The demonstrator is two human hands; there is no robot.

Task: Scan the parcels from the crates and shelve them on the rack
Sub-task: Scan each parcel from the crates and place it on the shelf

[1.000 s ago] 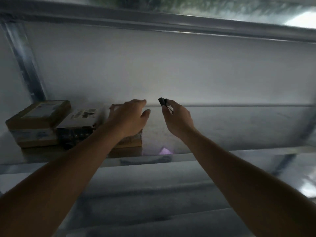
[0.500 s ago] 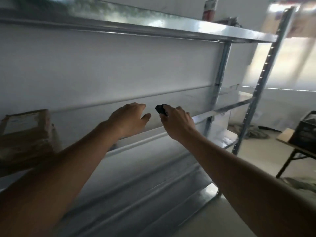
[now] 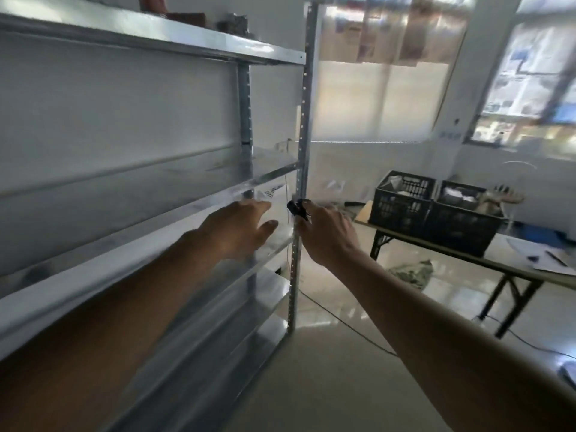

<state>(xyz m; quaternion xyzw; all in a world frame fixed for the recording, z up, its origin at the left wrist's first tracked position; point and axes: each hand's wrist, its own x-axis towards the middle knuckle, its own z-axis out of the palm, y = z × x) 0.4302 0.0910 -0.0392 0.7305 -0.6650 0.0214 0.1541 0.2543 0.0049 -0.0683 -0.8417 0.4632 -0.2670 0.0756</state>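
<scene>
The metal rack (image 3: 300,169) fills the left half of the view, its shelves bare where I see them. My left hand (image 3: 240,227) hovers in front of the middle shelf with fingers spread and nothing in it. My right hand (image 3: 327,232) is beside the rack's front right post, closed around a small black scanner (image 3: 296,208) that sticks out above the fingers. Two black crates (image 3: 402,207) (image 3: 464,222) holding pale parcels stand on a folding table at the right, well beyond both hands.
The folding table (image 3: 530,266) also carries papers and a pen near its right end. A cable and a crumpled green bag (image 3: 411,272) lie on the shiny floor under it. Small items stand on the rack's top shelf (image 3: 156,29).
The view has swung right, away from the shelved cardboard parcels, which have left the frame. The rack's right end, the table and the crates have come into sight. Both hands keep their pose.
</scene>
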